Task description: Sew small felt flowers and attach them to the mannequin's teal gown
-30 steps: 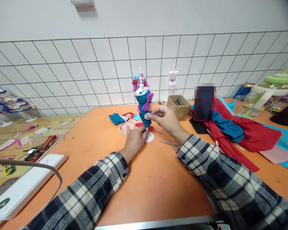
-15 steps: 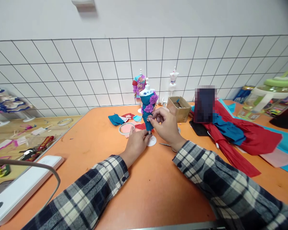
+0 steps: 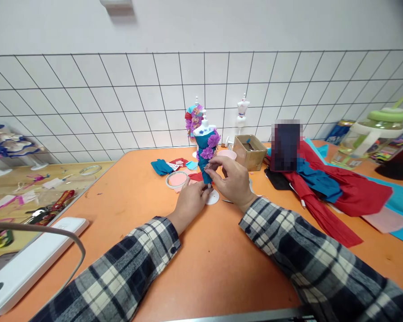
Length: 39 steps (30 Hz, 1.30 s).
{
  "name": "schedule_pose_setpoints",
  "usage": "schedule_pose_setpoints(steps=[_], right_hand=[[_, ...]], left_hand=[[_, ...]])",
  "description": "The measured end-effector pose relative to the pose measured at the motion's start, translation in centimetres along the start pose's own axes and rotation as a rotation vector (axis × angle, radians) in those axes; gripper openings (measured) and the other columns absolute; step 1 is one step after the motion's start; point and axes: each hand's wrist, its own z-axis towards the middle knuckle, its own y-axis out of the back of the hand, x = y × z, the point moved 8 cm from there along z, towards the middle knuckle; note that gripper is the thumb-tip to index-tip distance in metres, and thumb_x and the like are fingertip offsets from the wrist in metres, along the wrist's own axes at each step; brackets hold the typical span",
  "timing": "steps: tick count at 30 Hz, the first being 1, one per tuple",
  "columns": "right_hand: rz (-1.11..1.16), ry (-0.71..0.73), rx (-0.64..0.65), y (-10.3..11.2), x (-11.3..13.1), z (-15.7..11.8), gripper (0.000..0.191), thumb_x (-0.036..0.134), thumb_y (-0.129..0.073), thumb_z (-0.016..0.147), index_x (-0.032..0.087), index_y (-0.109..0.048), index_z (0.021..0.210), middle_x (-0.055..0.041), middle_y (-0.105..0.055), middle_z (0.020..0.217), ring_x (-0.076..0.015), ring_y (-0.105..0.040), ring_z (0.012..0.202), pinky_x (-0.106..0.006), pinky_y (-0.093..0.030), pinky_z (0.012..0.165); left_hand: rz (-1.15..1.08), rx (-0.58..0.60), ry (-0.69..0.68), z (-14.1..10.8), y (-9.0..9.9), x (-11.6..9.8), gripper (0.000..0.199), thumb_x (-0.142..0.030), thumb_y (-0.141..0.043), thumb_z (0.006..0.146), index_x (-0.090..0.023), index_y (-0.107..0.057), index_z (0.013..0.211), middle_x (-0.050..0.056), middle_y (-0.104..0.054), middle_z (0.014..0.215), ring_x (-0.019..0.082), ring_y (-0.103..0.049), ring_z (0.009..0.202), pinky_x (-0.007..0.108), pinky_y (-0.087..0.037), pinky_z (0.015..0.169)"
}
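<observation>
A small white dress-form mannequin (image 3: 204, 130) stands on a round white base (image 3: 213, 197), leaning slightly. It wears a teal dress (image 3: 201, 145) with purple fabric flowers (image 3: 207, 153) running down it. My left hand (image 3: 190, 201) is closed around the thin stand just beneath the hem. Thumb and fingertips of my right hand (image 3: 234, 180) are pinched together at the lower front of the dress. A tiny pinkish thing shows at those fingertips, too small to name. Partly covered by my right hand and sleeve, a metal tool tip (image 3: 227, 201) lies on the table.
Behind stand a colourfully dressed mannequin (image 3: 195, 118) and a bare one (image 3: 242, 109). A cardboard box (image 3: 253, 157), a blurred-out dark device (image 3: 286, 147) and red fabric (image 3: 362, 192) lie right. A tape roll (image 3: 168, 184) and teal scraps (image 3: 161, 167) are left; a white power bank (image 3: 36, 264) sits nearer.
The mannequin's top has tipped slightly left. My right hand has shifted a little, its fingers drawn closer together against the dress, uncovering a pink round thing behind. My left hand stays at the stand.
</observation>
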Motion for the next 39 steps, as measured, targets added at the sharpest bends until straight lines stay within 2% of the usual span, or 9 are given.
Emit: schedule_pose_setpoints(steps=[3, 6, 9, 13, 16, 26, 29, 34, 39], right_hand=[[-0.017, -0.050, -0.052, 0.6, -1.0, -0.1, 0.013, 0.032, -0.062, 0.084, 0.021, -0.060, 0.090, 0.0005, -0.063, 0.073, -0.0135, -0.056, 0.064, -0.026, -0.044, 0.063], [-0.190, -0.269, -0.017, 1.0, -4.7, -0.1, 0.018, 0.035, -0.054, 0.087, 0.020, -0.061, 0.081, -0.0003, -0.060, 0.069, -0.0149, -0.055, 0.065, -0.027, -0.040, 0.063], [-0.342, -0.536, 0.302, -0.4, -9.5, -1.3, 0.024, 0.039, -0.052, 0.086, 0.022, -0.068, 0.083, -0.0022, -0.066, 0.074, -0.0175, -0.058, 0.068, -0.027, -0.037, 0.059], [-0.344, -0.660, 0.817, -3.8, -12.5, -4.6, 0.027, 0.046, -0.059, 0.080, 0.024, -0.073, 0.082, -0.0039, -0.072, 0.083, -0.0203, -0.062, 0.076, -0.027, -0.039, 0.061], [-0.276, -0.708, 0.946, -5.0, -12.9, -6.1, 0.030, 0.043, -0.069, 0.072, 0.024, -0.073, 0.095, -0.0041, -0.073, 0.093, -0.0192, -0.064, 0.079, -0.025, -0.041, 0.062], [-0.178, -0.725, 0.828, -5.2, -13.3, -5.9, 0.016, 0.032, -0.073, 0.069, 0.020, -0.066, 0.077, -0.0013, -0.069, 0.078, -0.0153, -0.061, 0.070, -0.024, -0.042, 0.060], [0.035, -0.737, 0.583, -4.2, -12.5, -3.8, 0.020, 0.037, -0.069, 0.074, 0.018, -0.062, 0.076, -0.0008, -0.067, 0.077, -0.0123, -0.058, 0.068, -0.022, -0.044, 0.058], [0.558, -0.685, 0.097, -1.5, -9.1, -0.4, 0.028, 0.040, -0.073, 0.069, 0.019, -0.056, 0.074, -0.0012, -0.064, 0.080, -0.0110, -0.054, 0.062, -0.021, -0.040, 0.045], [0.825, -0.624, 0.084, -2.1, -6.1, 0.1, 0.024, 0.035, -0.077, 0.068, 0.021, -0.058, 0.074, -0.0007, -0.065, 0.079, -0.0150, -0.063, 0.073, -0.021, -0.043, 0.046]], left_hand=[[-0.035, -0.040, 0.112, 0.1, 0.3, 1.7, 0.019, -0.032, -0.052, 0.087, -0.021, -0.067, 0.084, 0.004, -0.071, 0.078, 0.023, -0.063, 0.079, 0.036, -0.045, 0.082], [-0.092, -0.053, 0.184, 0.2, 0.4, 3.3, 0.021, -0.038, -0.055, 0.085, -0.020, -0.067, 0.082, 0.004, -0.070, 0.076, 0.021, -0.062, 0.071, 0.028, -0.041, 0.061], [-0.128, -0.067, 0.220, 0.3, 0.5, 4.2, 0.022, -0.040, -0.058, 0.084, -0.020, -0.066, 0.079, 0.002, -0.070, 0.073, 0.019, -0.062, 0.066, 0.027, -0.036, 0.056], [-0.162, -0.075, 0.239, 0.4, 0.4, 4.5, 0.024, -0.043, -0.060, 0.082, -0.020, -0.067, 0.078, 0.002, -0.070, 0.073, 0.019, -0.063, 0.067, 0.027, -0.037, 0.056], [-0.179, -0.086, 0.245, 0.5, 0.3, 4.7, 0.025, -0.045, -0.062, 0.080, -0.020, -0.066, 0.077, 0.002, -0.070, 0.072, 0.019, -0.063, 0.066, 0.027, -0.039, 0.057], [-0.235, -0.116, 0.165, 0.3, 0.7, 3.7, 0.031, -0.046, -0.063, 0.079, -0.019, -0.069, 0.091, 0.005, -0.072, 0.084, 0.021, -0.064, 0.074, 0.028, -0.044, 0.063], [-0.409, -0.125, 0.153, 0.3, 0.7, 3.4, 0.031, -0.042, -0.057, 0.083, -0.018, -0.069, 0.099, 0.005, -0.073, 0.092, 0.021, -0.065, 0.081, 0.028, -0.046, 0.071], [-0.456, -0.073, 0.243, 0.4, 0.3, 3.6, 0.031, -0.041, -0.054, 0.084, -0.016, -0.072, 0.082, 0.004, -0.073, 0.078, 0.021, -0.065, 0.073, 0.028, -0.045, 0.065], [-0.433, -0.075, 0.249, 0.4, 0.4, 3.5, 0.029, -0.040, -0.055, 0.084, -0.017, -0.073, 0.082, 0.004, -0.073, 0.078, 0.020, -0.064, 0.072, 0.027, -0.045, 0.064]])
